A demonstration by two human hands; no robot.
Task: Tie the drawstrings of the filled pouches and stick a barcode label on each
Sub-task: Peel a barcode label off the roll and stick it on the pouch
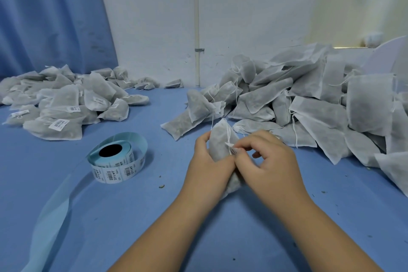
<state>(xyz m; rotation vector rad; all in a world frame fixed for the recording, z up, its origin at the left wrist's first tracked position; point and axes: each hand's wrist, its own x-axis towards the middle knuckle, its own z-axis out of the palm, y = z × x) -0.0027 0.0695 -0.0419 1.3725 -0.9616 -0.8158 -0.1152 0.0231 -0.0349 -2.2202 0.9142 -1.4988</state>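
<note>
A filled pouch (220, 139) is held at the middle of the desk (154, 216), gripped round its side by the left hand (207, 161). A barcode label (231, 147) is pinched against it by the right hand (269, 159). The label roll (114, 161) is seen to the left, labelled pouches (61, 99) piled beyond it, unlabelled pouches (309, 99) heaped on the right.

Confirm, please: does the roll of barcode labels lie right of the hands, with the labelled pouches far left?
No: the head view shows the roll of barcode labels lying left of the left hand and right hand; the labelled pouches do lie far left.
</note>
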